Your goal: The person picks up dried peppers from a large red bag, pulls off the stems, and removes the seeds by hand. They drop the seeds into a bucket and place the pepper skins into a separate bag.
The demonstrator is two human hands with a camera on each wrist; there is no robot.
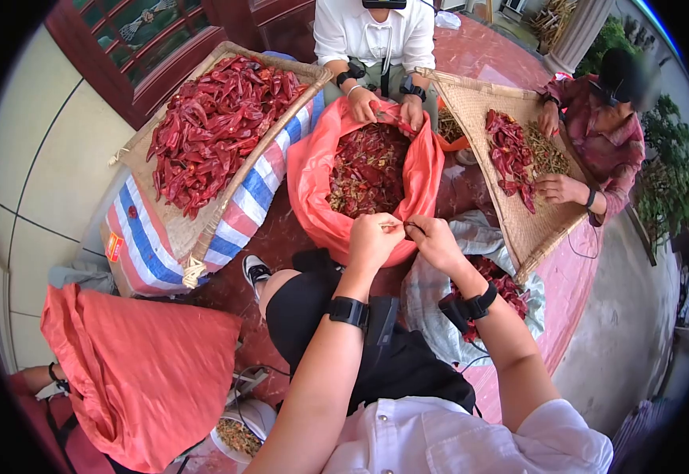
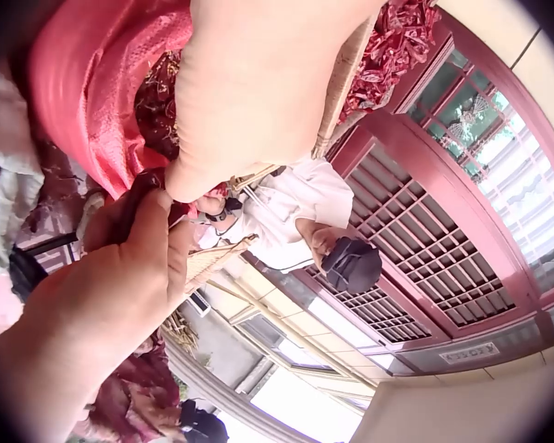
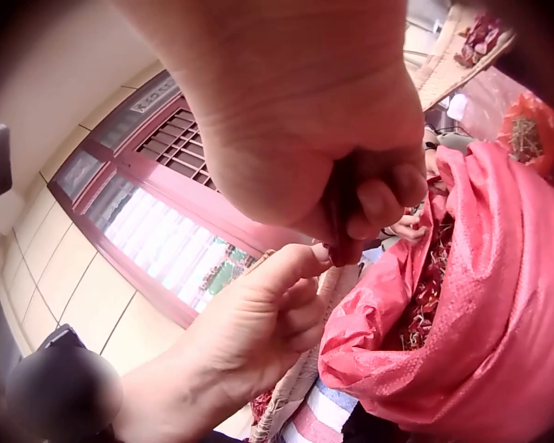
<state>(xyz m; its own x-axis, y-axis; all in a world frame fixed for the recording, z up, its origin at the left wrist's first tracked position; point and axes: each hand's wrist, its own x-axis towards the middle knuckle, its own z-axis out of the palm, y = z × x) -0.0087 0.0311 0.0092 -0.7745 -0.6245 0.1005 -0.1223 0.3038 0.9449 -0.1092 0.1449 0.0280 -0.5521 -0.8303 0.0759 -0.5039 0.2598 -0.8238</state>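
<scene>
Over the near rim of a pink-red sack (image 1: 309, 178), my left hand (image 1: 374, 239) and right hand (image 1: 437, 243) meet at the fingertips. Curled fingers of my right hand (image 3: 305, 120) grip a dark red dried pepper (image 3: 337, 217). At the pepper's lower end, the thumb and finger of my left hand (image 3: 258, 318) pinch it, the exact contact partly hidden. Dried peppers and stems (image 1: 367, 170) lie inside the open sack. In the left wrist view, my left hand (image 2: 268, 83) covers much of the pepper.
Flat woven trays hold heaped red peppers (image 1: 214, 130) at left and peppers with stems (image 1: 510, 158) at right. A person in white (image 1: 376, 39) sits opposite; another (image 1: 609, 134) works at the right tray. A grey sack (image 1: 431, 316) stands beside my right forearm, a red cloth (image 1: 143, 371) lower left.
</scene>
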